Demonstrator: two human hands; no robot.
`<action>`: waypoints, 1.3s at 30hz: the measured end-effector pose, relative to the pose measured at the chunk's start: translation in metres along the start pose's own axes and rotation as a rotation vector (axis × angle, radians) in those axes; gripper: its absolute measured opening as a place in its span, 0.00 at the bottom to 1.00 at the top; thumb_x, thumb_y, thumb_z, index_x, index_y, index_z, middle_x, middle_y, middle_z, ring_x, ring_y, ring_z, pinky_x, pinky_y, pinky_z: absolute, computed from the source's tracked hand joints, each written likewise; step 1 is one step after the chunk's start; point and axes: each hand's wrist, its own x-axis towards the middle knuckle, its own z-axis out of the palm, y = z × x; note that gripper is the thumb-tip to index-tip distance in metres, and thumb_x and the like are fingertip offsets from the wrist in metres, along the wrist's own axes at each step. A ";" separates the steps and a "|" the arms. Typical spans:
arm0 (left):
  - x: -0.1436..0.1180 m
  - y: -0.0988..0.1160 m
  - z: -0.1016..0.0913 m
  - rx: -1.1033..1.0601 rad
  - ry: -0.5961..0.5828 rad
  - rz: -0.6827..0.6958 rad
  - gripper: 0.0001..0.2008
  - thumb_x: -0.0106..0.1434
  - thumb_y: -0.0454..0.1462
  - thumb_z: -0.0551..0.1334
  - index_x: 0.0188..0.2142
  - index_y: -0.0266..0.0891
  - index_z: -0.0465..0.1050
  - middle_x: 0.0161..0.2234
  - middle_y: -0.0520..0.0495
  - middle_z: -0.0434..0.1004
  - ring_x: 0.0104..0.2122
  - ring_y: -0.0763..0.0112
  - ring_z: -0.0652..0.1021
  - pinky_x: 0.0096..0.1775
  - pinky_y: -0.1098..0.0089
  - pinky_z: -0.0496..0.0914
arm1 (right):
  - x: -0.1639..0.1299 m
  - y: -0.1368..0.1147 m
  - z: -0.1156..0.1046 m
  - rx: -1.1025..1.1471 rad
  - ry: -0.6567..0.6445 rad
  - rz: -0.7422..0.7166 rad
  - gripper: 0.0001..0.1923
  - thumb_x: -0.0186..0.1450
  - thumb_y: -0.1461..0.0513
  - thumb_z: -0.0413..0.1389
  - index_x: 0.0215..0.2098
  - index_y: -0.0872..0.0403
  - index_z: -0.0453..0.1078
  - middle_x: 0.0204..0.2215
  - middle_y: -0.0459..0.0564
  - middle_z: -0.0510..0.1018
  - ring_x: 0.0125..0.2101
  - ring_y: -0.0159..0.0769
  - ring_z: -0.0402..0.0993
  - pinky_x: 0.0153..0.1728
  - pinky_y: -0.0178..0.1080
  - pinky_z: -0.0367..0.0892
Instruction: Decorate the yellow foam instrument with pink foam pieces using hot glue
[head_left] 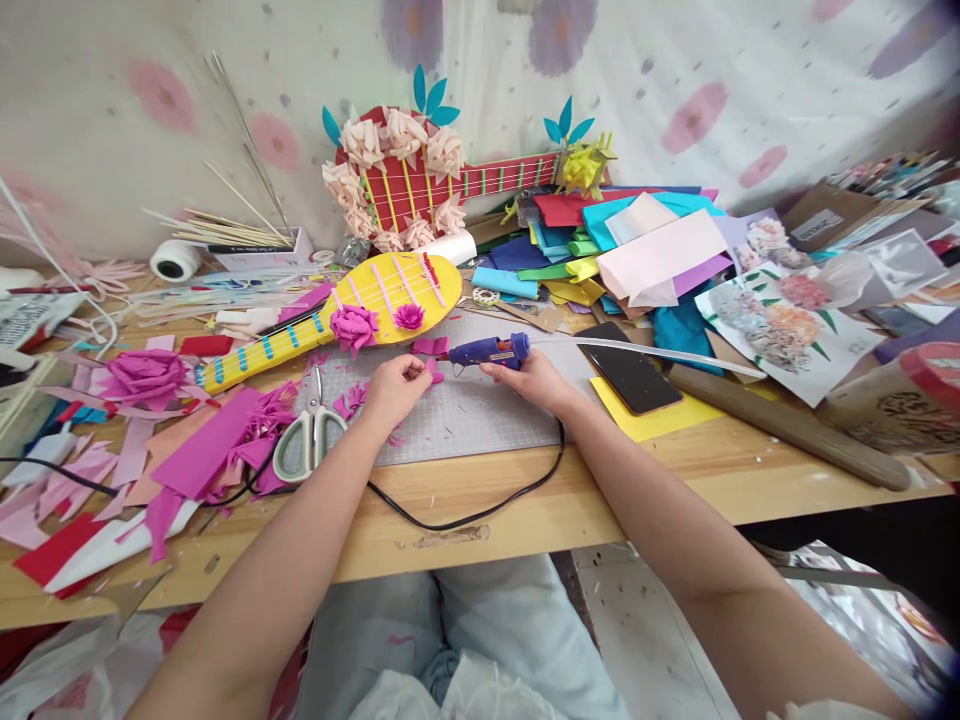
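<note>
The blue glue gun (486,352) hangs just above the grey cutting mat (480,425), near the middle of the table (577,510). The person's right hand (531,378) is closed around its handle, and the nozzle points toward the left hand (399,385). That hand's fingertips are pinched together on a small piece of magenta paper (433,370), right beside the nozzle. A long translucent glue stick (652,350) runs out from the back of the gun to the right, passing over a dark phone (630,366), which lies partly on a yellow sheet (637,425). A black cord (465,525) curves along the front of the table.

Left of the left hand lie scissors (309,435), blades pointing away from the person, and farther left a heap of magenta strips (210,440). Behind the hands a yellow paper guitar (420,295) with magenta flowers lies aslant. Beyond it a red guitar (386,205) ringed with pale pink roses leans near the flowered backdrop (225,60). Folded coloured paper (660,255) is piled to its right. A thick wooden stick (795,425) lies at the right.
</note>
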 end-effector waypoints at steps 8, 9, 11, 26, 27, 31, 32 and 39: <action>0.001 -0.002 0.001 0.007 -0.004 0.001 0.10 0.52 0.43 0.60 0.24 0.39 0.70 0.21 0.52 0.71 0.22 0.74 0.68 0.27 0.72 0.60 | 0.002 0.003 0.002 -0.066 0.022 0.004 0.18 0.54 0.46 0.58 0.28 0.53 0.72 0.19 0.45 0.71 0.25 0.34 0.69 0.28 0.37 0.65; 0.001 -0.003 0.001 0.006 -0.003 0.003 0.10 0.52 0.43 0.60 0.24 0.39 0.70 0.21 0.52 0.71 0.22 0.74 0.69 0.27 0.72 0.60 | 0.002 0.002 0.002 -0.073 0.022 0.007 0.18 0.54 0.46 0.58 0.28 0.53 0.72 0.19 0.45 0.71 0.25 0.34 0.69 0.28 0.37 0.65; 0.002 -0.004 0.001 0.004 -0.002 0.007 0.10 0.52 0.43 0.60 0.23 0.39 0.70 0.21 0.52 0.71 0.22 0.74 0.69 0.27 0.72 0.60 | 0.001 0.002 0.002 -0.086 0.022 0.012 0.18 0.54 0.47 0.58 0.28 0.53 0.72 0.19 0.45 0.71 0.25 0.35 0.69 0.28 0.37 0.65; 0.000 0.002 0.000 0.014 -0.011 -0.001 0.08 0.51 0.41 0.59 0.23 0.39 0.69 0.20 0.52 0.71 0.22 0.73 0.69 0.26 0.72 0.59 | 0.001 0.000 0.005 -0.047 0.015 0.000 0.20 0.54 0.47 0.59 0.33 0.54 0.73 0.18 0.44 0.70 0.25 0.34 0.69 0.27 0.36 0.66; 0.000 0.002 0.000 0.015 -0.012 0.000 0.08 0.51 0.41 0.59 0.23 0.39 0.69 0.20 0.52 0.71 0.22 0.73 0.69 0.26 0.72 0.59 | 0.001 0.000 0.005 -0.048 0.017 0.001 0.20 0.54 0.47 0.58 0.33 0.54 0.73 0.18 0.44 0.70 0.24 0.34 0.69 0.27 0.36 0.65; 0.000 0.001 0.000 0.013 -0.011 0.004 0.07 0.51 0.40 0.59 0.23 0.39 0.69 0.20 0.52 0.71 0.22 0.73 0.69 0.26 0.72 0.59 | 0.002 0.001 0.005 -0.061 0.023 0.003 0.20 0.54 0.46 0.58 0.31 0.53 0.73 0.17 0.44 0.68 0.23 0.34 0.67 0.26 0.36 0.65; 0.000 0.001 0.000 0.011 -0.010 0.003 0.07 0.50 0.40 0.59 0.23 0.39 0.69 0.20 0.52 0.71 0.22 0.73 0.69 0.26 0.72 0.60 | 0.002 0.001 0.005 -0.062 0.023 0.002 0.19 0.54 0.46 0.58 0.31 0.53 0.73 0.17 0.43 0.68 0.23 0.33 0.67 0.26 0.36 0.64; 0.001 0.001 0.001 0.040 -0.016 -0.001 0.06 0.50 0.39 0.59 0.23 0.39 0.70 0.21 0.52 0.72 0.23 0.73 0.70 0.27 0.71 0.60 | 0.002 0.000 0.007 -0.046 0.022 0.011 0.19 0.54 0.46 0.58 0.30 0.53 0.72 0.17 0.43 0.68 0.22 0.32 0.66 0.24 0.35 0.64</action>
